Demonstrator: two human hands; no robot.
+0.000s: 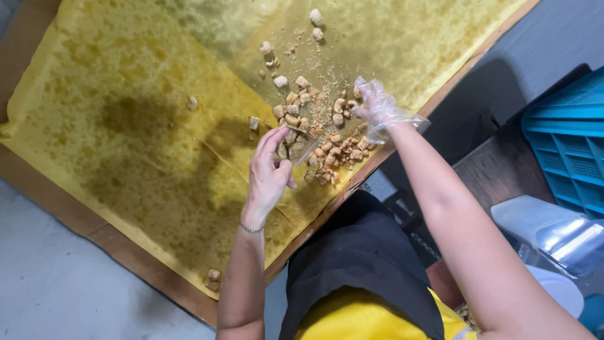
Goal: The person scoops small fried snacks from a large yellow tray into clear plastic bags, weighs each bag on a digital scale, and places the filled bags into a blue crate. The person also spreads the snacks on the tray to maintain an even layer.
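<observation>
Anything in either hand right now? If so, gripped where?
Left hand pinches a small clear plastic bag at its open rim, beside the fried pieces. The gloved right hand rests on the pile; whether it grips any cannot be told.

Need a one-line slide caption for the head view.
Gloved right hand and bare left hand gather fried snack pieces on oil-stained yellow paper.

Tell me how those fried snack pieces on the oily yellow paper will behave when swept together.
The fried snack pieces look puffed and irregular, so probably light and apt to tumble. Crumbs scattered around them suggest they break easily. The stained yellow paper hints they are greasy, perhaps slippery for the gloved right hand.
</observation>
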